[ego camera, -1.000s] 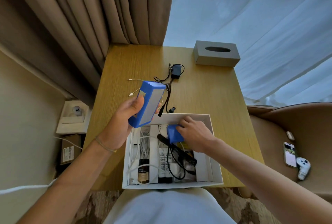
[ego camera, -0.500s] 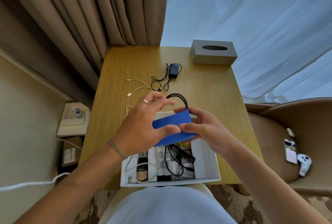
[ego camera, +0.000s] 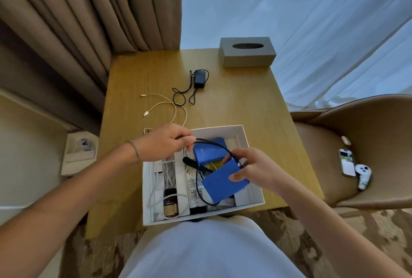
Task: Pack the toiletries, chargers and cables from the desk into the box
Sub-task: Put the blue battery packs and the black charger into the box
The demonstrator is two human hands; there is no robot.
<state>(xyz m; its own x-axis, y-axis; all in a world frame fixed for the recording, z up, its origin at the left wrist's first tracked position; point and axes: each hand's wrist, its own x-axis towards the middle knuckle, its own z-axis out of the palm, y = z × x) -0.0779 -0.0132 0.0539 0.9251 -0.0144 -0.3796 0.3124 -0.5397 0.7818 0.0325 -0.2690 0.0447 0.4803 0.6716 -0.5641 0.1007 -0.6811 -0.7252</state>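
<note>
A white box [ego camera: 254, 141] sits at the desk's near edge, holding tubes, a dark bottle [ego camera: 170, 204], white cables and a black comb. Over the box my right hand [ego camera: 252, 168] grips a large blue block [ego camera: 223, 183]. A second blue block [ego camera: 208, 150] lies just behind it, inside the box. My left hand [ego camera: 166, 141] pinches a black cable [ego camera: 214, 142] that arcs over the blue blocks and loops down into the box. On the desk beyond lie a white cable [ego camera: 172, 108] and a black charger [ego camera: 199, 79] with its thin cord.
A grey tissue box [ego camera: 246, 52] stands at the desk's far right corner. Curtains hang behind the desk. To the right is a chair [ego camera: 367, 135] with a phone [ego camera: 346, 161] and a white controller on its seat. A wall socket [ego camera: 82, 146] is left of the desk.
The left hand has left the blue block and now pinches the black cable. The right hand has taken the block and lowered it over the box's right side.
</note>
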